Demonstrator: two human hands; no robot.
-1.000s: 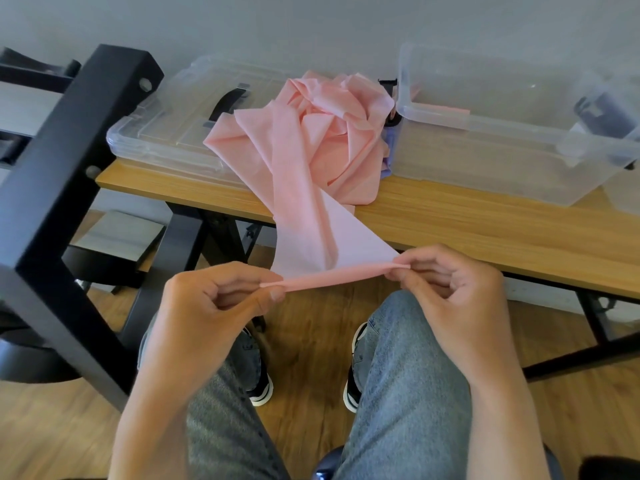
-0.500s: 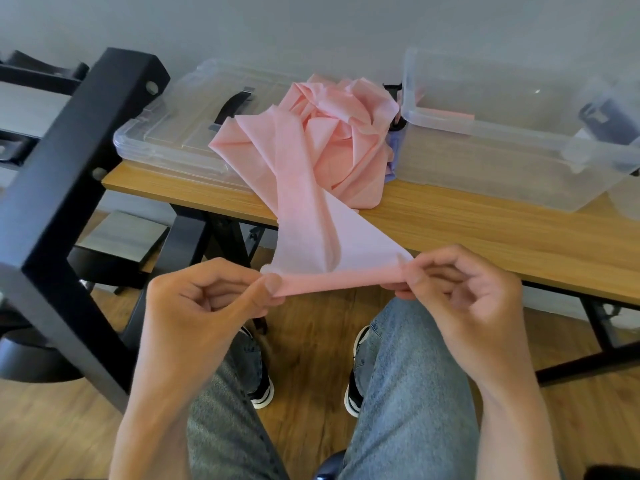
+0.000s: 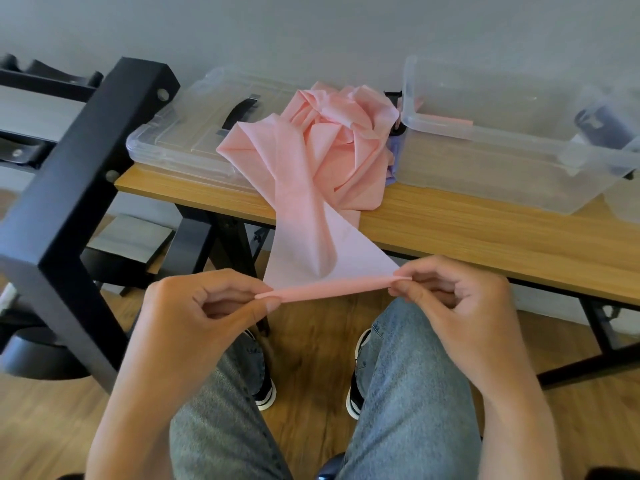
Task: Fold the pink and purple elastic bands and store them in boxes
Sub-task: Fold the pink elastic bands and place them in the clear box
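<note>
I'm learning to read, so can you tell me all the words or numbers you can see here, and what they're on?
No words, numbers or signs can be read here.
Pink band, pinched by the left hand and right hand: plain, no print.
Clear box and flat lid: no label shows.
Shoes: no readable brand.

I see a grey wall [image 3: 311, 26], a wooden floor [image 3: 311, 358], a wooden table [image 3: 485, 244] on black legs, and a black frame [image 3: 69, 188] at left.
</note>
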